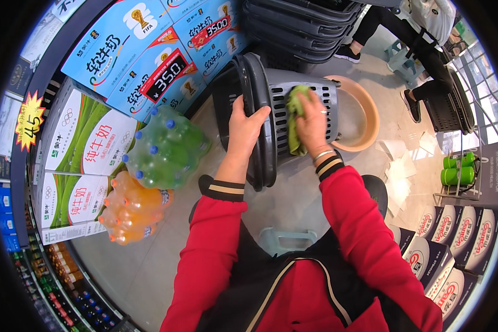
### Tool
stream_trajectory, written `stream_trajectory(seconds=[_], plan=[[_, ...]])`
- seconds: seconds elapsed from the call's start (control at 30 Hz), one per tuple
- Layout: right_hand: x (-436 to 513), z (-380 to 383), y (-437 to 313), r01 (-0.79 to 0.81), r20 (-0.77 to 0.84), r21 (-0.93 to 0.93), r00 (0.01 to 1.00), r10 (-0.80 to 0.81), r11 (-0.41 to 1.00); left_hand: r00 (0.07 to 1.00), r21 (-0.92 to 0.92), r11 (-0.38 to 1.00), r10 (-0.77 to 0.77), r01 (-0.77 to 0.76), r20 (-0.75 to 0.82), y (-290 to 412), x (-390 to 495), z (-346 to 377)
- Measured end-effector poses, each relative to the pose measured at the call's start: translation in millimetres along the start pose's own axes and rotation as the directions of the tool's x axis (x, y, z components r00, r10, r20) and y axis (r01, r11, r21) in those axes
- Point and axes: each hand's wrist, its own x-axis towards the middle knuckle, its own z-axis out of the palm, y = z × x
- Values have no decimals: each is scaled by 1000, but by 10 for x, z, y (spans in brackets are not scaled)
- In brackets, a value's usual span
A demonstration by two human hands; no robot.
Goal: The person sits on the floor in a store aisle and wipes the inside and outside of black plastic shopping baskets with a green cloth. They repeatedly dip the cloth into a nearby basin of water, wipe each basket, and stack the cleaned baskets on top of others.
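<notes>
A dark grey plastic shopping basket (274, 95) lies tipped on its side in front of me, its slotted wall facing up. My left hand (245, 126) grips the thick black rim and handle, thumb on the near side. With my right hand (311, 120) I press a green cloth (297, 139) against the slotted wall; the cloth is bunched under the palm and fingers. Just beyond the basket's base, on the floor, stands an orange plastic basin (371, 120), partly hidden by the basket. Its inside looks pale, and the contents cannot be told.
Stacked baskets (299, 33) stand behind. Shrink-wrapped green bottles (170, 149), orange bottles (133, 207) and milk cartons (83, 153) are at left. A light-coloured stool (288, 240) is beneath me. A seated person (377, 29) is at upper right. White paper (398, 178) and drink cases (423, 257) lie at right.
</notes>
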Motion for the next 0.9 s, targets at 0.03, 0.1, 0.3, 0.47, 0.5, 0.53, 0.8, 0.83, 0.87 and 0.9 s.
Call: stream_trajectory(seconds=[0.03, 0.1, 0.3, 0.47, 0.5, 0.53, 0.8, 0.83, 0.87, 0.9], plan=[[32, 37, 256, -29, -66, -79, 998, 24, 996, 1000, 55, 998, 4, -4, 0, 7, 7, 28], [25, -10, 752, -258, -54, -183, 966, 252, 949, 1000, 167, 986, 12, -9, -19, 12, -5, 31], [-621, -78, 1066, -599, -56, -92, 800, 597, 795, 996, 161, 986, -32, 46, -85, 105, -21, 116], [-1011, 22, 241, -344, 13, -8, 939, 344, 939, 992, 222, 975, 31, -4, -119, -19, 68, 65], [-989, -42, -25, -363, 79, 58, 930, 358, 930, 991, 213, 977, 42, -15, -124, -11, 81, 58], [-986, -71, -84, -279, 125, 122, 956, 264, 952, 991, 207, 978, 50, -24, -120, 33, 86, 91], [-722, -621, -1036, 56, 168, 301, 980, -110, 952, 991, 214, 977, 41, -12, -131, -138, 187, -32], [-698, -717, -1084, 168, 237, 223, 946, -221, 960, 992, 314, 949, 22, 18, -124, -65, 173, 1], [-679, -689, -1111, 291, 299, 157, 897, -326, 944, 994, 395, 918, 60, -18, -94, -10, 185, 8], [-716, -639, -1151, 402, 368, 104, 834, -411, 910, 997, 356, 934, 33, -8, -66, -54, 178, -22]])
